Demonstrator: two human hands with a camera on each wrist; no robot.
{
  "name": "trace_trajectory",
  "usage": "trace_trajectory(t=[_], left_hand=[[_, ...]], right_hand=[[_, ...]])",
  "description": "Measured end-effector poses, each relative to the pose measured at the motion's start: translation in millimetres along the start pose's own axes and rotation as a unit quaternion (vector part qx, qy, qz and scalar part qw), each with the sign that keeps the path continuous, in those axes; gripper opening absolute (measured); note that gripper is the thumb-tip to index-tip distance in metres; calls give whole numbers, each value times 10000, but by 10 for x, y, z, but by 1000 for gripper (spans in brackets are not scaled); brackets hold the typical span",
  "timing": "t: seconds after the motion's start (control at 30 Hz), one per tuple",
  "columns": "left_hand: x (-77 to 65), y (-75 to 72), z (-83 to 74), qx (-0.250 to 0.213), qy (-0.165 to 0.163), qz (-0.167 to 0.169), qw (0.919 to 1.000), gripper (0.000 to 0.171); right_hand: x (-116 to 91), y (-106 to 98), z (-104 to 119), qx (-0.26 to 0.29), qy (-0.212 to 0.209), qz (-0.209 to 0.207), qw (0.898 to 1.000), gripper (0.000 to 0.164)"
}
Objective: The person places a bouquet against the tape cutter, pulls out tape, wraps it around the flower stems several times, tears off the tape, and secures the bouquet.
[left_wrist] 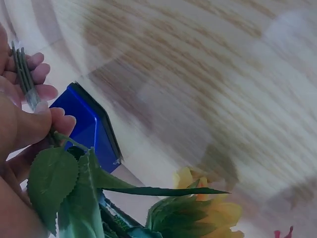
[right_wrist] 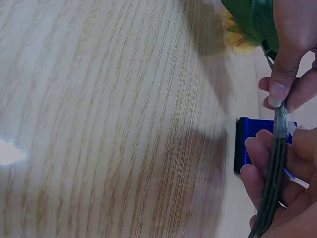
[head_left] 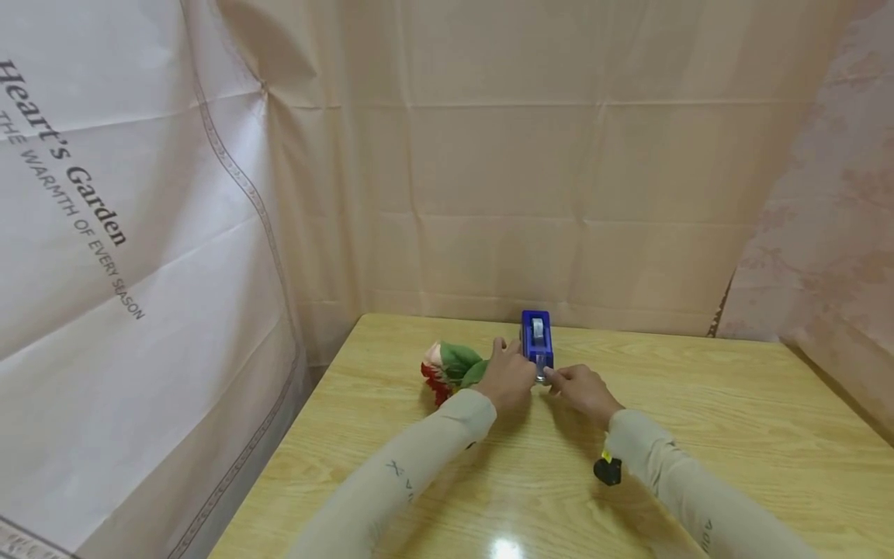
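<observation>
A bunch of flowers is held over the table, with a pink bloom (head_left: 433, 355), red petals (head_left: 436, 384) and a yellow flower (left_wrist: 218, 215) among green leaves (left_wrist: 53, 181). My left hand (head_left: 508, 378) pinches its dark green stems (right_wrist: 273, 183) just below the leaves, thumb on top. Clear tape (right_wrist: 281, 123) wraps the stems right beside that thumb. Lower down, my right hand (head_left: 585, 394) has its fingers curled round the stems, thumb and index fingertip close to the tape's edge. Just beyond both hands stands a blue tape dispenser (head_left: 526, 330) with a roll in it.
The wooden table (head_left: 698, 404) reaches back to a beige cloth wall (head_left: 489, 171). A white printed cloth (head_left: 161, 310) hangs on the left, and a patterned one (head_left: 831, 210) on the right. A small black object (head_left: 608, 471) shows beside the right sleeve.
</observation>
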State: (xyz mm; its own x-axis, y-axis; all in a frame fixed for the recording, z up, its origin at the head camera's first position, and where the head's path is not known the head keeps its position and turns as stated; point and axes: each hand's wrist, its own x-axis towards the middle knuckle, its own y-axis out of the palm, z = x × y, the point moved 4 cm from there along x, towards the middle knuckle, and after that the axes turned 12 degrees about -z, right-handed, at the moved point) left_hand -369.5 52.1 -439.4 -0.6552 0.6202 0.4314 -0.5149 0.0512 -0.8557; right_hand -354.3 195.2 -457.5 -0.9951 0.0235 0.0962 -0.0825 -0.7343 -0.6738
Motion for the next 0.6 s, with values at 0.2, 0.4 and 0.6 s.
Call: trace_trajectory(t=[0.2, 0.4, 0.6], left_hand=[[-14, 29, 8, 105, 0, -152, 9998, 5], [-11, -3, 3, 203, 104, -387, 9990, 5], [-17, -4, 0, 317, 148, -396, 9986, 5]], right_hand=[[24, 24, -16, 6, 34, 143, 9999, 47], [47, 26, -27, 40, 11, 325, 9995, 51], [54, 47, -9, 275, -20, 506, 9983, 48]])
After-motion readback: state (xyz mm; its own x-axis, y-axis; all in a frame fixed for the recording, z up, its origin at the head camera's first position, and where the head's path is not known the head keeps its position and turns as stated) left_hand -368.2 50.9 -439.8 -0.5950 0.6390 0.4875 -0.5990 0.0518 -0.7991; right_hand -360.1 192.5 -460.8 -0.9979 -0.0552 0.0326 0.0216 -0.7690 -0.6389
